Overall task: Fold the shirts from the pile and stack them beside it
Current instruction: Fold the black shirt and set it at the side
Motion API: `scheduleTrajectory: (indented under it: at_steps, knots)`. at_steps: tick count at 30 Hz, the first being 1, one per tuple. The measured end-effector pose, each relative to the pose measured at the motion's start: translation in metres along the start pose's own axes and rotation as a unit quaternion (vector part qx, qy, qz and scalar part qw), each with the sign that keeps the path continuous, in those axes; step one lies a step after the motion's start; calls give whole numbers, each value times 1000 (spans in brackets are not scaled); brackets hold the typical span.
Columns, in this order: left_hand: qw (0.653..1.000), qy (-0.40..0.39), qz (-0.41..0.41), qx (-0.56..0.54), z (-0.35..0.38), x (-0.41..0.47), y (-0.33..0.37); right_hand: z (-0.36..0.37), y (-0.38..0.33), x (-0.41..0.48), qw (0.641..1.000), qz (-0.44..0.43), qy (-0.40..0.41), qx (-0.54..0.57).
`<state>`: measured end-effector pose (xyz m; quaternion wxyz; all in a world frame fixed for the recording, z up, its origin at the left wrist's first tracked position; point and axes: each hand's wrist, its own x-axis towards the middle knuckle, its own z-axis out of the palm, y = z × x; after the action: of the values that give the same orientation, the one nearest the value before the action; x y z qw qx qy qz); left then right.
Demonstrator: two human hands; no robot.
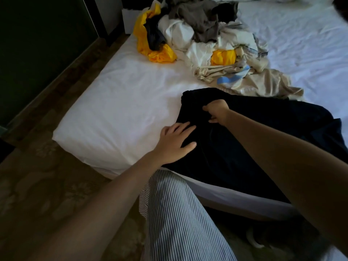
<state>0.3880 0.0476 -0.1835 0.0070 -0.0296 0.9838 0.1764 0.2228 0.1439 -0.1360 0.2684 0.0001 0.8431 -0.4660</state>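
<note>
A black shirt (244, 140) lies spread over the near edge of the bed and hangs partly down its side. My left hand (176, 143) rests flat on the shirt's left edge with the fingers straight. My right hand (216, 113) grips a bunched fold of the same shirt near its upper left corner. Farther back on the bed lies the pile of unfolded clothes (197, 34): yellow, white, grey, dark and beige pieces tangled together.
The white bed sheet (122, 102) spreads out to the left of the black shirt and to the right of the pile. A patterned carpet (47, 194) covers the floor at the left. My striped trouser leg (178, 219) stands against the bed's edge.
</note>
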Motion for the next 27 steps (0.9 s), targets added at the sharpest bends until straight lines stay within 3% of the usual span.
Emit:
scheduleTrajectory:
  at_steps: [3, 6, 8, 10, 13, 15, 19, 23, 27]
  knots:
    - [976, 142, -33, -164, -14, 11, 8, 2, -5, 1, 982, -136, 60, -113]
    - [960, 248, -8, -131, -21, 34, 5, 8, 8, -17, 928, -240, 195, -207]
    - [969, 232, -10, -85, -20, 54, 7, 13, 25, -30, 857, -381, 229, -261]
    - [994, 105, -21, -23, -13, 68, 14, 15, 46, -30, 801, -462, 154, -348]
    - [994, -27, -66, 79, 2, 82, 14, 12, 71, -23, 846, -327, 31, -420]
    - [991, -43, -84, 96, 3, 85, 12, 12, 72, -18, 853, -291, 22, -433]
    - [992, -14, -86, 95, 3, 78, 14, 3, 72, -23, 839, -323, -12, -438]
    - [995, 43, -85, 36, 6, 57, 11, -35, 100, -47, 832, -405, 51, -375]
    - [994, 63, -87, -12, 7, 29, 13, -90, 136, -65, 853, -370, 185, -317]
